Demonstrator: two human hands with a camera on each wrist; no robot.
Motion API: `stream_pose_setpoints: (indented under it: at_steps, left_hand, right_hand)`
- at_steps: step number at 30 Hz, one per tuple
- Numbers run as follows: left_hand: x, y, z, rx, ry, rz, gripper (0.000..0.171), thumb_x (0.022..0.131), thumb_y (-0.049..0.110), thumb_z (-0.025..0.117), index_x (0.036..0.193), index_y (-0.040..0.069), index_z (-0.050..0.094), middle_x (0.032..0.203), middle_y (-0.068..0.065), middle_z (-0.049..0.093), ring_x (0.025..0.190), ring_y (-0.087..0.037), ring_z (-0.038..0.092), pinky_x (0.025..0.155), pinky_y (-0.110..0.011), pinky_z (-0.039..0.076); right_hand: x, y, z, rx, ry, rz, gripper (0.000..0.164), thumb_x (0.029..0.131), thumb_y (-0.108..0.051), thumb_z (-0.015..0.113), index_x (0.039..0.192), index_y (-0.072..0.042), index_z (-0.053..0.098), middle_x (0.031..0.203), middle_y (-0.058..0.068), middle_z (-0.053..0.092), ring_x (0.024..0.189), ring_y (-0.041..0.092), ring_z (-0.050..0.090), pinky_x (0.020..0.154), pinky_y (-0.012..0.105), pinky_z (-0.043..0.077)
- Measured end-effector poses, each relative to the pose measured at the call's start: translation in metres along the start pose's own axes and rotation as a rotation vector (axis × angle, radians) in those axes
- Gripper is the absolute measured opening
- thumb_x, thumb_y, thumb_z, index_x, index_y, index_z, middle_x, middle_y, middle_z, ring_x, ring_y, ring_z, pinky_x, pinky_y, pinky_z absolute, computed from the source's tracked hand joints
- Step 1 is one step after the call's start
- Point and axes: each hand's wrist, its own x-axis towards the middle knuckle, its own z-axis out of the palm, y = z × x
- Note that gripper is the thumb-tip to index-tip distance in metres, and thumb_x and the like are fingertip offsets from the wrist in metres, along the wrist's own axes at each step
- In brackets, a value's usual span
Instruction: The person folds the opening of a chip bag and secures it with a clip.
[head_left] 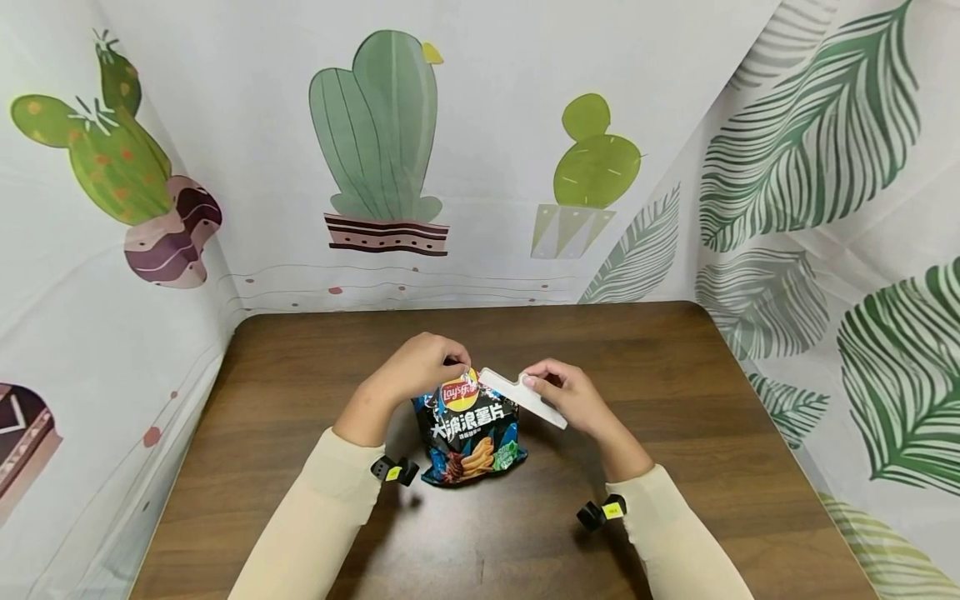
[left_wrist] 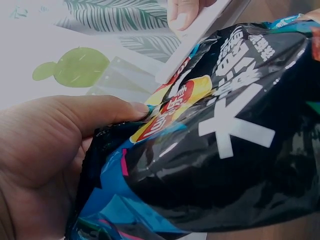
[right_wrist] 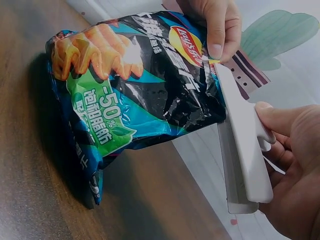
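Observation:
A black Lay's chip bag (head_left: 472, 433) stands on the table with its printed front facing me. At its upper left, my left hand (head_left: 422, 367) pinches the top edge between thumb and fingers; the left wrist view shows the thumb (left_wrist: 117, 107) pressing on the foil beside the logo. My right hand (head_left: 573, 398) holds a long white bag clip (right_wrist: 242, 145) by its grip. The clip's two bars stand slightly apart at the far end, and the bar lies along the right part of the bag's top edge in the right wrist view.
The brown wooden table (head_left: 285, 467) surrounds the bag. Behind it hangs a white cloth (head_left: 495, 150) printed with cacti and leaves. Each wrist wears a small black camera, one at the left sleeve (head_left: 341, 475) and one at the right sleeve (head_left: 660, 508).

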Motion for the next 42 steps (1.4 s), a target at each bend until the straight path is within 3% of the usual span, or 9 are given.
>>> stream_pose_setpoints:
  at_steps: [22,42]
  left_hand:
    - [0.000,-0.001,0.000,-0.010,0.005,0.010,0.015,0.100,0.020,0.062,0.098,0.016,0.077,0.089,0.004,0.073,0.066,-0.007,0.056,0.071,-0.028,0.050]
    - [0.000,0.002,-0.001,0.010,0.007,0.021,0.015,0.099,0.022,0.064,0.098,0.016,0.078,0.094,0.002,0.075,0.076,-0.009,0.060,0.076,-0.031,0.052]
  right_hand:
    - [0.003,-0.003,0.007,0.007,0.004,-0.005,0.017,0.099,-0.009,0.064,0.107,0.003,0.072,0.099,0.021,0.070,0.077,0.009,0.054,0.067,0.021,0.044]
    - [0.008,-0.005,0.011,0.032,-0.013,-0.023,0.017,0.098,-0.007,0.064,0.107,0.005,0.071,0.101,0.023,0.070,0.079,0.010,0.055,0.068,0.023,0.045]
